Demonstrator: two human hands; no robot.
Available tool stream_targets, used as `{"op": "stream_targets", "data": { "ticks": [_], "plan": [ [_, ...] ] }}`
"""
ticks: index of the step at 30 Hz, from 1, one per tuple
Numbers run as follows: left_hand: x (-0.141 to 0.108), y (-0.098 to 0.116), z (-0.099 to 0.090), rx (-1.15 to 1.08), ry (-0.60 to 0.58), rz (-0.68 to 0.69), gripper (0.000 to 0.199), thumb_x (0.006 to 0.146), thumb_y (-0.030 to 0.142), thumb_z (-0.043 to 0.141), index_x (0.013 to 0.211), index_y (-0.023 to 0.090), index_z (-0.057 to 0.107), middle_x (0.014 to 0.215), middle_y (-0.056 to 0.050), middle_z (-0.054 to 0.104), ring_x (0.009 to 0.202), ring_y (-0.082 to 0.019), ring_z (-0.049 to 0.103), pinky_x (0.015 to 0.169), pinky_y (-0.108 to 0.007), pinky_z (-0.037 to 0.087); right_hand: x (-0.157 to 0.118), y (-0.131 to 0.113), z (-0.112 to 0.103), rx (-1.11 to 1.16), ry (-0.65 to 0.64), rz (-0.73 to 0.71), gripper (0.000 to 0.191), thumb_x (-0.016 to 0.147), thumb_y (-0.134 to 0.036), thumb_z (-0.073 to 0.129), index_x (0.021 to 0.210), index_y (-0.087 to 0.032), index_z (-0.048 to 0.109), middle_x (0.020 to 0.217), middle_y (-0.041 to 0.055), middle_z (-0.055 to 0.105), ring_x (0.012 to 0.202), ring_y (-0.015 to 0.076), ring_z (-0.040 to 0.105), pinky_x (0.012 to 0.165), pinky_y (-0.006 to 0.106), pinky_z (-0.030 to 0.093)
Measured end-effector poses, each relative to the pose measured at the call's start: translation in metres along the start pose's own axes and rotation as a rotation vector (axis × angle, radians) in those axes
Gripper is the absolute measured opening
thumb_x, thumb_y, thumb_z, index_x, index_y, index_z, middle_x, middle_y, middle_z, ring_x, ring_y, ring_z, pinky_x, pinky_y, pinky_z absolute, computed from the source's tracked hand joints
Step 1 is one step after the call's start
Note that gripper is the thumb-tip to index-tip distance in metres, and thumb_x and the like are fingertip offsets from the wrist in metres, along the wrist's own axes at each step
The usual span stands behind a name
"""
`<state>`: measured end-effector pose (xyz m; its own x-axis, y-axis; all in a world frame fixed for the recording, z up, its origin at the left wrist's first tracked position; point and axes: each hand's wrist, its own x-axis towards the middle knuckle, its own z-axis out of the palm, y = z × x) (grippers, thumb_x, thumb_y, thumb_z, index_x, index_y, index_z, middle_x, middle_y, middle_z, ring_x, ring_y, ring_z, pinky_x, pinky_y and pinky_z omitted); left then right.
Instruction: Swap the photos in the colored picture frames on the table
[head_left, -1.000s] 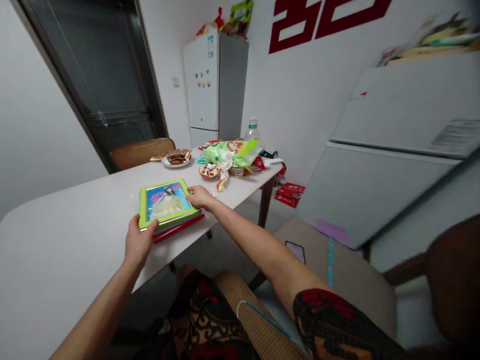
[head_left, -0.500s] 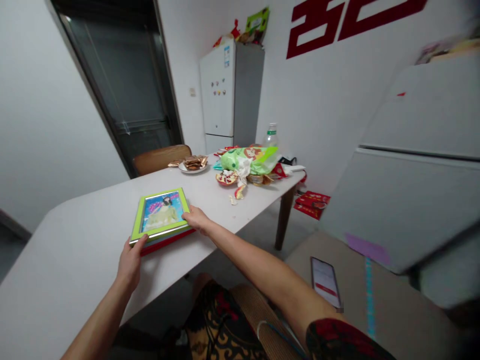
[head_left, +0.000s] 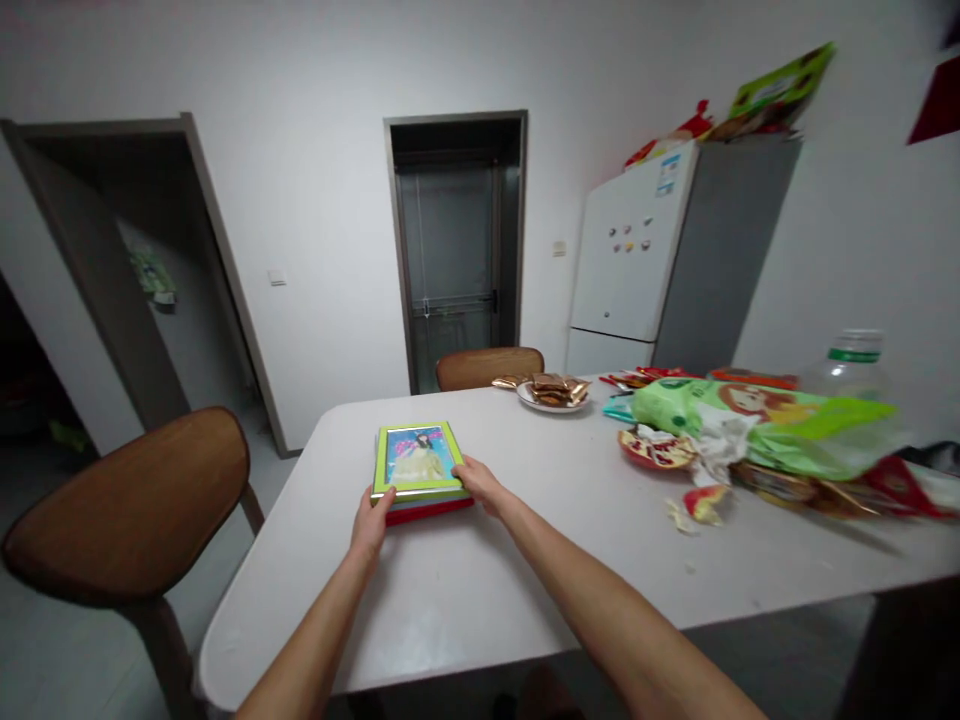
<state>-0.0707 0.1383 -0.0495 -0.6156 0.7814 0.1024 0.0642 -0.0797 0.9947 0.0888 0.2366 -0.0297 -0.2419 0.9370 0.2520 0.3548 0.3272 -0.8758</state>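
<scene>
Fingers of our left hand (head_left: 369, 527) clamp the near left corner of the green picture frame (head_left: 418, 460), and those of our right hand (head_left: 481, 485) grip its right side. We have it face up over a red item (head_left: 431, 511), near the front edge of the white surface (head_left: 517, 575). Beyond, we see packets on a plate (head_left: 553, 405); to the right, a cut pomegranate (head_left: 655, 449) beside a green bag (head_left: 787, 425).

Left half of white table (head_left: 292, 590) open for a pass. Right end blocked: green bag (head_left: 787, 425), bottle (head_left: 851, 370), pomegranate half (head_left: 656, 449). Plate (head_left: 553, 405) of wrapped snacks obstructs the far edge.
</scene>
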Motion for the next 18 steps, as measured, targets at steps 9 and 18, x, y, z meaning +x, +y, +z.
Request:
{"op": "stream_targets", "data": {
  "ticks": [9, 18],
  "plan": [
    [-0.021, 0.039, -0.016, -0.023, 0.133, 0.012, 0.056, 0.063, 0.022, 0.057, 0.115, 0.010, 0.039, 0.066, 0.001, 0.057, 0.059, -0.013, 0.055, 0.062, -0.025, 0.041, -0.026, -0.032, -0.015, -0.015, 0.179, -0.095, 0.060, 0.065, -0.021, 0.039, 0.125, -0.011, 0.037, 0.065, -0.0002, 0.052, 0.061, 0.0131, 0.048, 0.063, 0.024, 0.038],
    [-0.097, 0.161, 0.005, -0.478, -0.487, 0.362, 0.076, 0.059, 0.011, 0.052, 0.129, 0.024, 0.022, 0.053, 0.011, 0.046, 0.045, -0.005, 0.040, 0.048, -0.017, 0.034, -0.105, -0.154, -0.033, 0.864, -0.320, -0.385, 0.082, 0.057, -0.014, 0.042, 0.133, -0.026, 0.012, 0.047, -0.0115, 0.035, 0.040, 0.0054, 0.025, 0.038, 0.017, 0.024]
  ]
}}
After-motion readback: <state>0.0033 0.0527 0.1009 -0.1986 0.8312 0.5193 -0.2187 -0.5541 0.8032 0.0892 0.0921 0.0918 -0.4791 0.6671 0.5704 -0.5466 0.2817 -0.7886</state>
